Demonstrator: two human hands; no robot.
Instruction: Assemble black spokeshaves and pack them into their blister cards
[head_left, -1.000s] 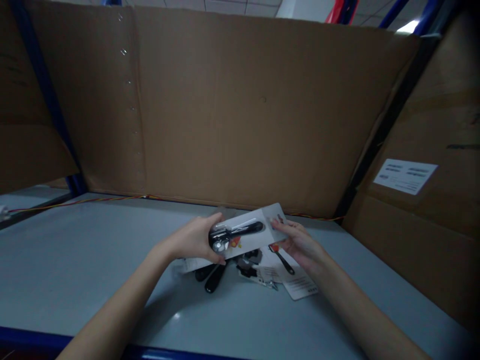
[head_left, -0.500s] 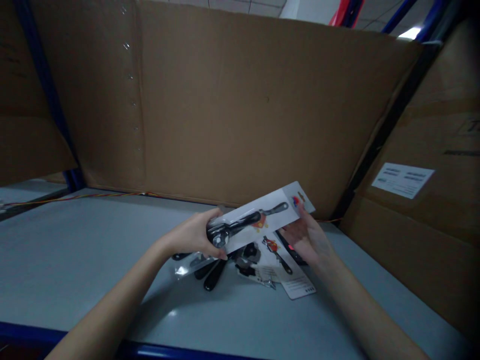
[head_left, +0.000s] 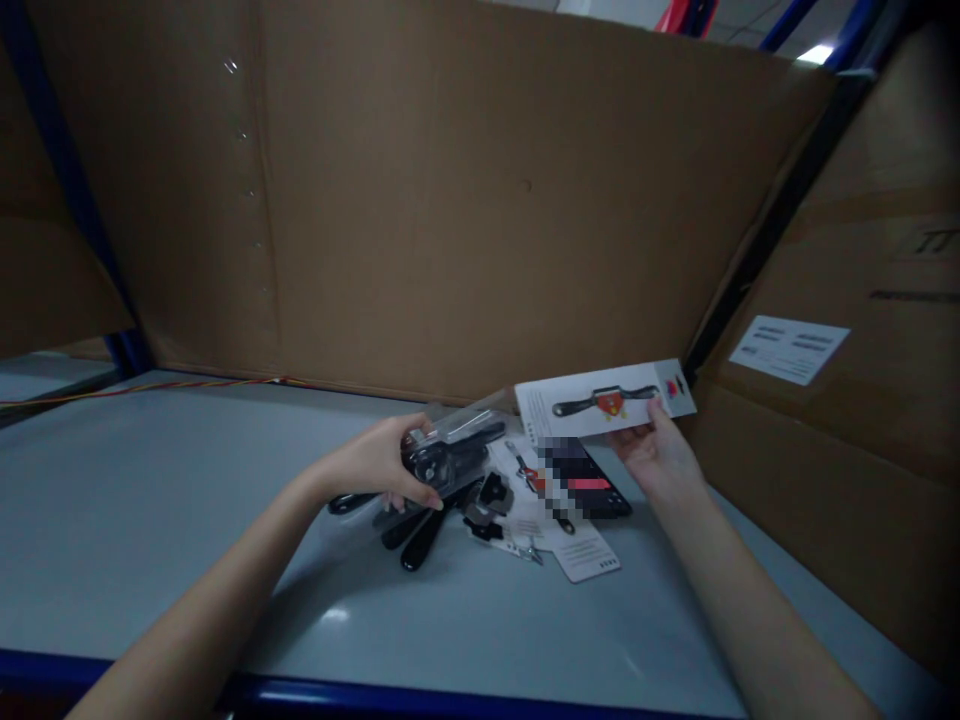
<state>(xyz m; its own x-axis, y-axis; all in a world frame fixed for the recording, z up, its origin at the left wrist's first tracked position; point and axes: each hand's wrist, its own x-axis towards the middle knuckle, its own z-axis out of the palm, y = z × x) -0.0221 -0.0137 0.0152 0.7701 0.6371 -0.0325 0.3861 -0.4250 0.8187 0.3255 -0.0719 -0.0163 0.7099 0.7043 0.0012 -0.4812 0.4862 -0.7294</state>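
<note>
Cardboard backing (head_left: 600,402) printed with a black-handled tool sits pinched in the right hand (head_left: 660,450), held up just behind a phone (head_left: 600,490). The left hand (head_left: 382,462) grips a clear plastic pack (head_left: 469,440) with black pieces inside, above black handles (head_left: 422,545) on the grey tabletop (head_left: 450,640), beside another card (head_left: 592,555).

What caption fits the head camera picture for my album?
The left hand holds clear plastic with a black tool; the right hand holds a printed card.
</note>
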